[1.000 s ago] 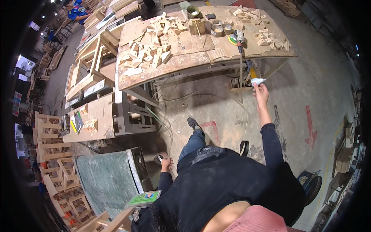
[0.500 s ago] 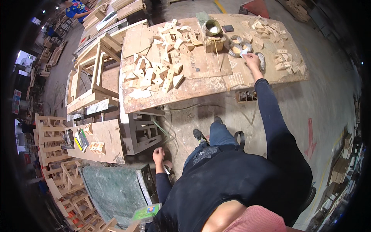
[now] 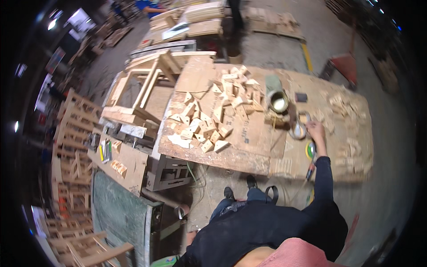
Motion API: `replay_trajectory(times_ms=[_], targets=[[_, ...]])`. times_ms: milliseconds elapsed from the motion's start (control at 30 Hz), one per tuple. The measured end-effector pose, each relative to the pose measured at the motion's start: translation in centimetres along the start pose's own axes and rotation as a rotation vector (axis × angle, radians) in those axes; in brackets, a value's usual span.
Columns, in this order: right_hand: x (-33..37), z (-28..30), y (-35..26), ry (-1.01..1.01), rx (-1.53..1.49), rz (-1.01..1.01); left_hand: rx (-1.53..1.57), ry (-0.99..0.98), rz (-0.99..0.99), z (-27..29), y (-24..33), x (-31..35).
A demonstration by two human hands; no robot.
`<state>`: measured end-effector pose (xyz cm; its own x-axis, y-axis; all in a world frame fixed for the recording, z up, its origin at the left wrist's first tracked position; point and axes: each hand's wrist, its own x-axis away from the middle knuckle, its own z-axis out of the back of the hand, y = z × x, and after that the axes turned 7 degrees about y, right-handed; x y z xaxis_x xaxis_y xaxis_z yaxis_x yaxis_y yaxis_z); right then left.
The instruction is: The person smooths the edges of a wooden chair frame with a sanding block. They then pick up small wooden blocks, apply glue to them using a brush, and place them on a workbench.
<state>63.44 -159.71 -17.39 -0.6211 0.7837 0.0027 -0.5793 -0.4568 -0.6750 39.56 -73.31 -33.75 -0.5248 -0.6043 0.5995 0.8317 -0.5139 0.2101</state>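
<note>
The right hand (image 3: pixel 316 131) has moved up from the bench edge onto the worn wooden worktable (image 3: pixel 249 151), fingers resting beside a roll of tape (image 3: pixel 297 130); grip unclear. Left hand is hidden now.
</note>
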Motion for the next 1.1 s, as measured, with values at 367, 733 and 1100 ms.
replay_trajectory(times_ms=[367,733,1100], targets=[[-17.2,-5.7,-2.0,0.005,0.43,0.398,0.033,0.165,-0.454,2.2,14.5,5.7],[14.1,8.6,-11.4,-0.586,-0.235,0.501,0.251,-0.008,-0.388,5.1,16.9,17.0],[30.3,5.4,-16.4,-0.745,-0.121,0.73,0.308,-0.611,-0.687,10.2,32.5,21.8]])
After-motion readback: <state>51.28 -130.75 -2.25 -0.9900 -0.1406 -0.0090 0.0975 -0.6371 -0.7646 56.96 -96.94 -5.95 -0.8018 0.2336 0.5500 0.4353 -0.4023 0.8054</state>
